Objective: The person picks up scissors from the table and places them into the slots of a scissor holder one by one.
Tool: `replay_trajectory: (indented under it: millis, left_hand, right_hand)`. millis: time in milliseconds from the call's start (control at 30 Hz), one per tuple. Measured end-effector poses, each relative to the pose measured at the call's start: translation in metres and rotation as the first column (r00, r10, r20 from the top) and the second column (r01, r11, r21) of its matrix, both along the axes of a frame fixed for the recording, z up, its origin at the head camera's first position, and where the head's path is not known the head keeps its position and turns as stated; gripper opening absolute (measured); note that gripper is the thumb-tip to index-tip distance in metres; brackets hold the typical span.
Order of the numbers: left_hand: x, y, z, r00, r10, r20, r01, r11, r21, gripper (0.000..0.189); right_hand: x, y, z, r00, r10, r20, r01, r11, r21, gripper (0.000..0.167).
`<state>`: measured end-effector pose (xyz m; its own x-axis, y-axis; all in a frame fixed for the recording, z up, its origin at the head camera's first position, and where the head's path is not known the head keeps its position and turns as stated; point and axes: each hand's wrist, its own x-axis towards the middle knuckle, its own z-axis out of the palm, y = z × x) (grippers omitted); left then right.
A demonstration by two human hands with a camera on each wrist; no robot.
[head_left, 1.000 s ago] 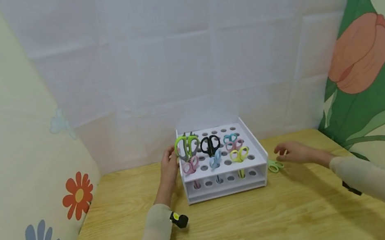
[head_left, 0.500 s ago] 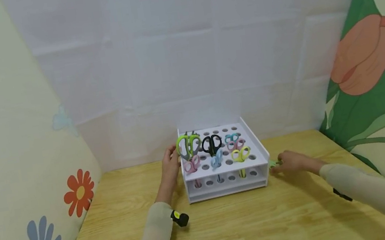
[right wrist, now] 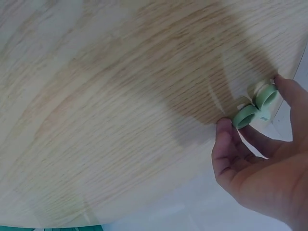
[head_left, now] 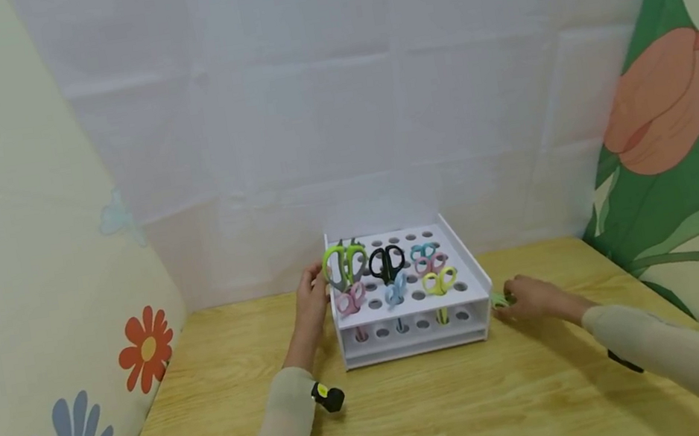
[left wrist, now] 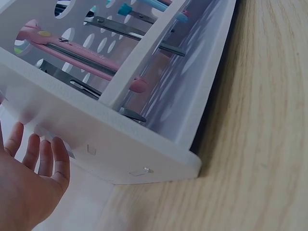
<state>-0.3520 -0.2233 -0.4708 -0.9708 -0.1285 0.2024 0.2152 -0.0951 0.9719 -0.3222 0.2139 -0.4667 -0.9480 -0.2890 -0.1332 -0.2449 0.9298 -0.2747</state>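
Note:
A white two-tier rack (head_left: 397, 310) with round holes stands on the table. Scissors hang handles-up in it: a lime-and-grey pair (head_left: 344, 264), a black pair (head_left: 386, 264), a light blue pair (head_left: 396, 290), a yellow pair (head_left: 440, 281), a teal pair (head_left: 423, 251) and pink ones (left wrist: 77, 53). My left hand (head_left: 311, 300) is at the rack's left side, its fingers slightly bent along the outer wall in the left wrist view. Right of the rack, my right hand (head_left: 534, 296) holds the handle loops of green scissors (right wrist: 255, 108) between thumb and fingers; the blades are hidden.
The wooden table (head_left: 433, 416) extends in front of the rack and to both sides. A white cloth (head_left: 358, 96) hangs close behind it. Flower-printed panels (head_left: 665, 103) flank the table. A small black wrist camera (head_left: 329, 397) sits on the left sleeve.
My right hand has moved left and down to the green scissors and taken their handles between thumb and fingers. My left hand has stayed at the rack's side.

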Motion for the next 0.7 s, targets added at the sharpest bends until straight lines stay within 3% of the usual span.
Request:
replay_trajectory:
  millis: [300,500,700]
  left_hand:
    - [0.003,0.001,0.003,1.0,-0.006,0.002,0.006,1.0,0.02,0.038]
    - [0.004,-0.001,0.005,0.999,-0.031,0.013,0.031,0.999,0.025,0.043]
    - [0.002,-0.001,-0.001,1.0,-0.024,0.001,0.024,0.999,0.023,0.04]
  right_hand:
    - [0.004,0.009,0.003,0.999,0.008,-0.035,-0.01,0.998,-0.06,0.045]
    - [0.008,0.017,0.007,0.998,0.025,-0.051,-0.031,0.994,-0.106,0.052]
    - [0.013,0.02,0.002,1.0,-0.006,0.001,0.006,0.954,-0.298,0.049]
